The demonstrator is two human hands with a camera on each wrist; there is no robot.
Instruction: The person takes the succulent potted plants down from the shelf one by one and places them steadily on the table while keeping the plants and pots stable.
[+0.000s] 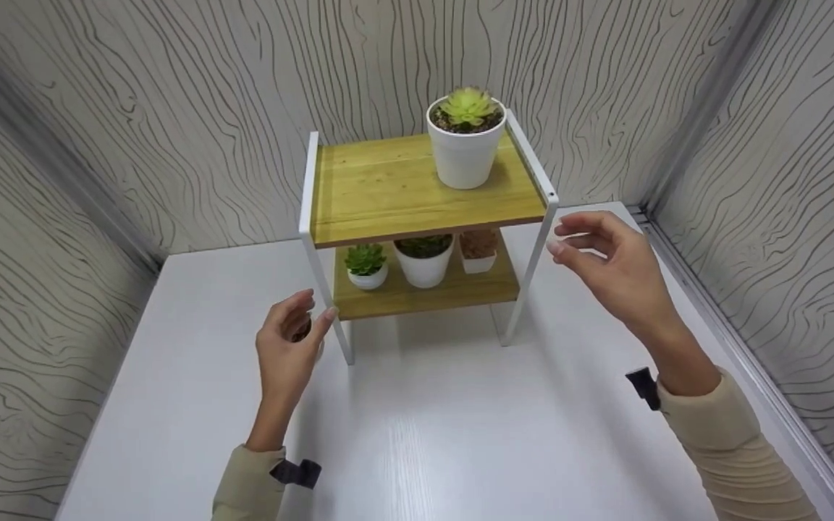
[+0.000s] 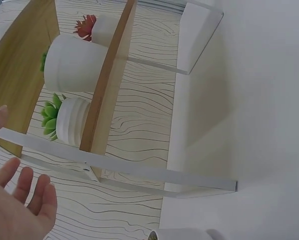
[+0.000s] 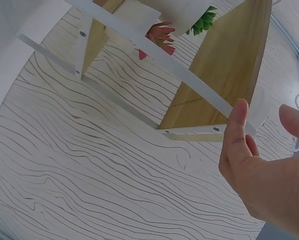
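Note:
A two-tier shelf rack with wooden boards (image 1: 381, 181) and white metal legs stands on the table. On its top board, at the right, is a white pot with a light green succulent (image 1: 466, 137). The lower board holds a small green succulent (image 1: 366, 266), a larger white pot (image 1: 424, 264) and a small pot with a reddish plant (image 1: 478, 250). My left hand (image 1: 290, 351), fingers loosely bent around nothing, is near the front left leg. Behind it, mostly hidden, is another white pot (image 2: 182, 234). Beside the top right corner, my right hand (image 1: 616, 268) holds nothing, its fingers relaxed.
The white table (image 1: 417, 427) extends in front of the rack and to both sides. Wood-grain patterned panels (image 1: 192, 108) enclose it at the back and sides, with a metal rail (image 1: 735, 333) along the right edge.

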